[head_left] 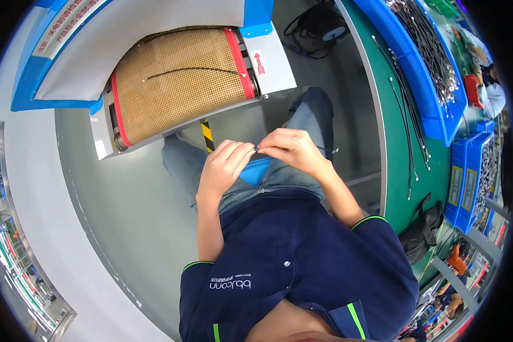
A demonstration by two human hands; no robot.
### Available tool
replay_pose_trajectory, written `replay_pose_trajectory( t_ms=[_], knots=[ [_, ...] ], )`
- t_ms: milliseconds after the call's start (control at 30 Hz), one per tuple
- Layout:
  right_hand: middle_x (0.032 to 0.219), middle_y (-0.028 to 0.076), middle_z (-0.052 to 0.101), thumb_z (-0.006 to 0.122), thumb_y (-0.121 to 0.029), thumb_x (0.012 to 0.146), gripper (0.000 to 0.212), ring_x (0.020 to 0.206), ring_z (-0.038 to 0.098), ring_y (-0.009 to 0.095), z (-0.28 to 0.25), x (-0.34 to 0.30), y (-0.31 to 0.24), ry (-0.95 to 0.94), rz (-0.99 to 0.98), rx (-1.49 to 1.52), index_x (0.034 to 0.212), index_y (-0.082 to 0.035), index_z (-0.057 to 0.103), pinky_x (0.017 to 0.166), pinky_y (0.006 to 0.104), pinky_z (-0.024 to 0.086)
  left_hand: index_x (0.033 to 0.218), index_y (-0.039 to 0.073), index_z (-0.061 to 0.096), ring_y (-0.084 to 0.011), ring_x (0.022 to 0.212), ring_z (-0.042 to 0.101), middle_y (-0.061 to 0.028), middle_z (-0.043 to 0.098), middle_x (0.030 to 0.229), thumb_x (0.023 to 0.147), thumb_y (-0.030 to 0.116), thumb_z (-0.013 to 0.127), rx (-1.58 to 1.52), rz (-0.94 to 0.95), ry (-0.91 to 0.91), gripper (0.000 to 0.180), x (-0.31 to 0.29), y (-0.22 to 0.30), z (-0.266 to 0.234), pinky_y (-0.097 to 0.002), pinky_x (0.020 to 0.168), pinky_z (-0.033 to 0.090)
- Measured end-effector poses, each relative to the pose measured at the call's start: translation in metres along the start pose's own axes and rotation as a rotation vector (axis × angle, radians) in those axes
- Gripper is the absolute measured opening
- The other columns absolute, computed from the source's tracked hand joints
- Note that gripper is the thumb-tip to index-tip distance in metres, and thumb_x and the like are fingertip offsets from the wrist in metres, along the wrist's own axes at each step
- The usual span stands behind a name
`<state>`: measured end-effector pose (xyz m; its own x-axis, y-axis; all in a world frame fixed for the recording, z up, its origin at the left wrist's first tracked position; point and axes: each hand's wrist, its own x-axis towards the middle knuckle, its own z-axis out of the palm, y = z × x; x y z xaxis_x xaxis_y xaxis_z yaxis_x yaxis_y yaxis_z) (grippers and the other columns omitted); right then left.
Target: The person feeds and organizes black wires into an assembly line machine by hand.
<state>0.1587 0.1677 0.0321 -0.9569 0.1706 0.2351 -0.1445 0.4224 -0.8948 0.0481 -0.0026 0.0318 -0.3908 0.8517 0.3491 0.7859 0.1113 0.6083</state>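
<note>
My left hand (224, 166) and my right hand (295, 150) meet above my lap. Thumbs and fingertips of both are pinched together at one spot. Between them shows a small dark piece (256, 149), mostly covered by the fingers and too small to name. Just beyond my hands is a conveyor with a tan mesh belt (179, 97) edged in red. A thin black cable (194, 70) lies across the belt, and another dark cable lies at its far end, by the machine's opening.
On my right, a green table (404, 134) bears several loose black cables (402, 94). A blue bin (433, 74) there is heaped with cables, and smaller blue bins (467, 179) stand nearer. A black strapped object (422, 228) lies at the near end. Other people work at the far right.
</note>
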Motion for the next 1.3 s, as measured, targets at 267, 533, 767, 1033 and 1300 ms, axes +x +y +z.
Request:
replay_pose_trajectory(
  t_ms=[267,533,767,1033,1300],
  knots=[
    [0.081,0.010,0.063,0.069,-0.006,0.078,0.012,0.073,0.063,0.024,0.012,-0.035,-0.015,0.079,0.024,-0.020,0.088,0.000,0.066,0.066,0.0318,0.051,0.091,0.001,0.063,-0.0228,0.078,0.062,-0.0075,0.063,0.087,0.073,0.001,0.070,-0.013,0.088,0.081,0.019,-0.023,0.025,0.008,-0.0325,0.067,0.052],
    [0.082,0.010,0.063,0.069,-0.005,0.077,0.011,0.073,0.063,0.025,0.047,-0.058,-0.025,0.008,0.037,0.035,0.088,-0.001,0.066,0.065,0.0317,0.051,0.087,0.001,0.062,-0.0222,0.074,0.061,-0.0075,0.063,0.082,0.070,-0.002,0.071,-0.092,0.130,0.081,0.020,-0.068,0.013,0.005,-0.0318,0.063,0.051],
    [0.079,0.008,0.066,0.072,-0.004,0.075,0.009,0.072,0.064,0.020,0.064,-0.059,-0.009,0.086,0.035,-0.095,0.080,0.000,0.067,0.062,0.0292,0.051,0.084,0.001,0.062,-0.0222,0.071,0.061,-0.0077,0.063,0.079,0.067,-0.003,0.072,-0.122,0.109,0.186,0.019,-0.089,-0.015,0.013,-0.0304,0.060,0.051],
    [0.082,0.008,0.065,0.071,-0.004,0.075,0.012,0.075,0.064,0.021,0.074,-0.051,0.001,0.046,0.095,-0.091,0.086,0.000,0.067,0.063,0.0291,0.051,0.083,0.003,0.063,-0.0220,0.070,0.062,-0.0068,0.064,0.078,0.068,-0.002,0.072,-0.129,0.085,0.160,0.019,-0.094,-0.039,0.009,-0.0303,0.059,0.051],
    [0.084,0.008,0.065,0.070,-0.003,0.075,0.013,0.077,0.064,0.023,0.081,-0.035,0.017,0.046,0.042,-0.175,0.087,-0.001,0.066,0.067,0.0310,0.051,0.081,0.005,0.063,-0.0213,0.070,0.062,-0.0054,0.064,0.077,0.069,0.000,0.072,-0.050,-0.020,0.159,0.016,-0.096,-0.064,-0.003,-0.0310,0.060,0.050]
  ],
)
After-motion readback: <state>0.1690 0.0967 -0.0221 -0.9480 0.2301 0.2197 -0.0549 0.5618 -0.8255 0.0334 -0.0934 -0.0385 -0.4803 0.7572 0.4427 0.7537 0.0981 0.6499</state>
